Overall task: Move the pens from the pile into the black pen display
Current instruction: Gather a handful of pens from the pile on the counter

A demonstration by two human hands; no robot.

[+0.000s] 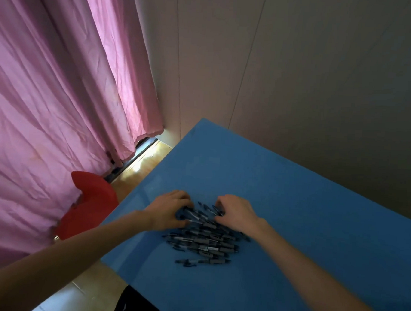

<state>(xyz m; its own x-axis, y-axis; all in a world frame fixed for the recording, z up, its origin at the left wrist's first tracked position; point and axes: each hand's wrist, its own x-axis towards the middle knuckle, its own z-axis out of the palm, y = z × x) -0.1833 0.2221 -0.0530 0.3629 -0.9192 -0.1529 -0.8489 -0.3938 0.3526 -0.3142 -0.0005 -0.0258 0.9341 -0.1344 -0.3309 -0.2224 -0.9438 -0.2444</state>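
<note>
Both of my hands are down on the far end of the pile of pens (pixel 204 237), fingers curled into it: my left hand (pixel 169 211) wraps a few pens at the pile's far left edge, and my right hand (pixel 235 213) has its fingertips hooked over pens at the far right edge. Whether the right fingers truly pinch one or only rake the heap I cannot tell, since they are curled away from me.

Lying on the blue table (pixel 293 196), the pile spreads toward me from between my hands, many dark pens crossing one another. I judge this to be the gathering step, collecting a handful before any transfer. Next I would need to lift a small, aligned bundle clear of the tangle without dragging loose pens off the table's left edge, near the pile.

Nowhere do I see the black pen display, so its direction is unknown. Left of the pile, off the table, a red chair (pixel 88 208) is partly hidden by my left forearm, against a pink curtain (pixel 47 85).
</note>
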